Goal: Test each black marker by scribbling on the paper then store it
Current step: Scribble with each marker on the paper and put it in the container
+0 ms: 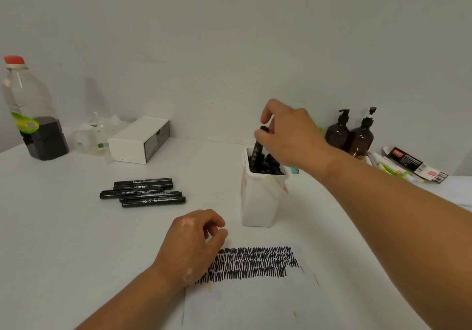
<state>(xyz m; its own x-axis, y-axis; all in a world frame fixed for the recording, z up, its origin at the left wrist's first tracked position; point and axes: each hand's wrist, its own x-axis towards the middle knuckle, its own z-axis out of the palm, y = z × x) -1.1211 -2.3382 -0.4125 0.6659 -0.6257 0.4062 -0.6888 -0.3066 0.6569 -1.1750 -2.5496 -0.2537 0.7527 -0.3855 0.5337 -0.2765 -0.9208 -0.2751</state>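
Right grip: pinches the black marker by its top end, fingers curled round it.
Marker: slim, dark, slightly tilted; lower end inside the white holder, among other black caps.
Left grip: loosely curled, holding nothing, resting on the left edge of the paper.
Paper: white, flat, banded with black zigzag scribbles.
Around: loose markers lie together on the surface, left of the holder; brown pump bottles behind the right wrist.
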